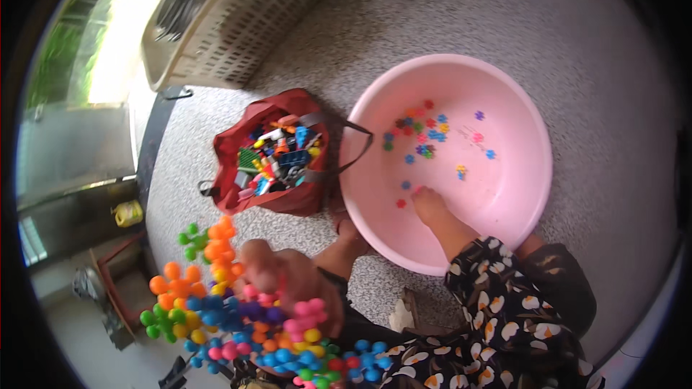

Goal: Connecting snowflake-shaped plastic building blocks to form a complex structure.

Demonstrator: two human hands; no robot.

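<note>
My left hand (pixel 285 270) grips a large built-up cluster of knobbed plastic connector pieces (pixel 245 310) at the lower left. The cluster is orange, green, blue, pink, yellow, purple and red. Out of a dark flowered sleeve, my right hand (pixel 432 210) reaches down into a round pink basin (pixel 535 137). Its fingers are pressed together near the basin's bottom, and whatever lies between them is too small to make out. Several loose connector pieces (pixel 432 130) lie scattered on the basin's bottom, mostly toward its left side; a red one (pixel 401 204) rests close to my right fingertips.
Left of the basin stands an open red fabric bag (pixel 306 200) full of mixed toy bricks, its dark strap touching the basin's rim. A pale slotted plastic basket (pixel 245 32) is at the upper left. The floor (pixel 591 94) is speckled grey. My bent legs flank the basin's near side.
</note>
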